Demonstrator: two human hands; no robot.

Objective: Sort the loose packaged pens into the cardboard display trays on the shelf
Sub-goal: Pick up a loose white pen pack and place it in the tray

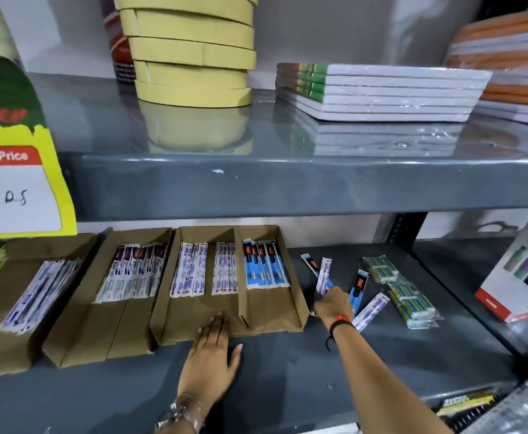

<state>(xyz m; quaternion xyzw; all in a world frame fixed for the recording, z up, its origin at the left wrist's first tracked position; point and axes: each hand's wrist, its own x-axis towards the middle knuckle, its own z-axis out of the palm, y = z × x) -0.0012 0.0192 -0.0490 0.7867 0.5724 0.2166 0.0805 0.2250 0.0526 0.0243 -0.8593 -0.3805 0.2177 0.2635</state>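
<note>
The left hand (211, 352) is lying flat and open, palm down on the grey shelf (287, 380), its fingertips touching the front lip of the cardboard tray (194, 311) just ahead. To its right, the right hand (333, 303) is closing around a white packaged pen (323, 274). Around that hand, three more loose pens (359, 288) are lying on the shelf, while further pens are sitting sorted in the tray compartments beyond the left hand.

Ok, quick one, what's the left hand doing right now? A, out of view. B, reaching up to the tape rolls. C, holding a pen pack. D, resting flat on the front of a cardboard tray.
D: the left hand lies palm down, fingers on the front edge of the cardboard tray, holding nothing.
</note>
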